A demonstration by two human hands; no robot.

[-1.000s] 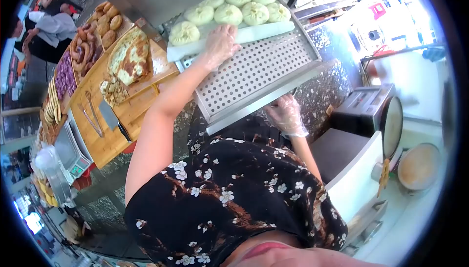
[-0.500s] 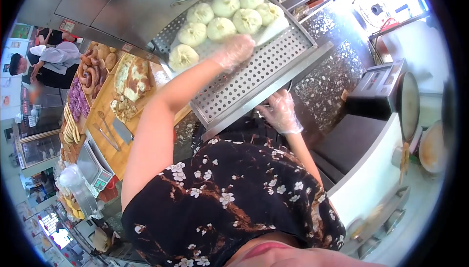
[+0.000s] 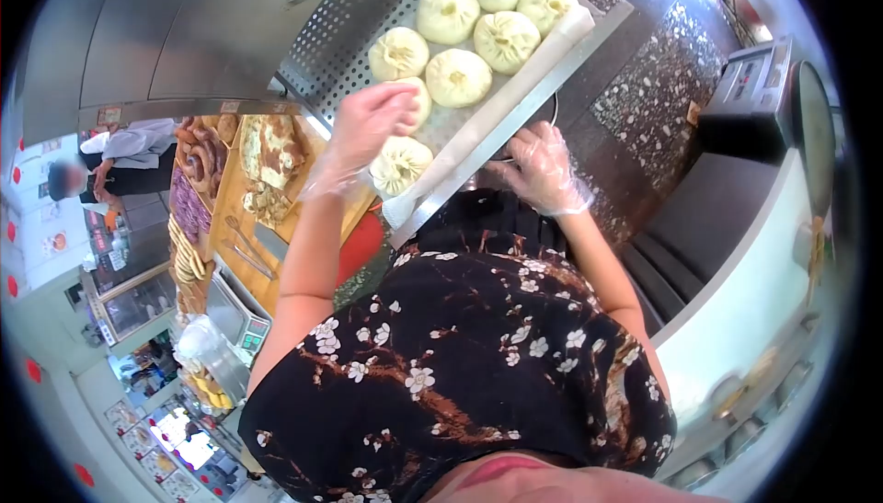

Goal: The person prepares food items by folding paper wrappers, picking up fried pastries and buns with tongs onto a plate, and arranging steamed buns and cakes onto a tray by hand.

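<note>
A perforated metal tray carries several pale pleated buns on a white liner, whose edge lies along the tray's near rim. My left hand, in a clear glove, is over the tray's left side with its fingers loosely bent and partly apart. It covers part of one bun, and whether it touches that bun is unclear. Below the near rim, my right hand, also gloved, has curled fingers beside a thin dark curved rim or handle. What those fingers hold is hidden.
Left of the tray, a wooden board bears flatbread, tongs and a knife, with sausages and a scale nearby. Metal cabinet doors stand behind. Another person is at far left; a dark appliance is at right.
The buns and liner have shifted toward the tray's near rim, leaving holes bare at the back. My left hand has moved from the liner to the left-hand buns. The view has turned.
</note>
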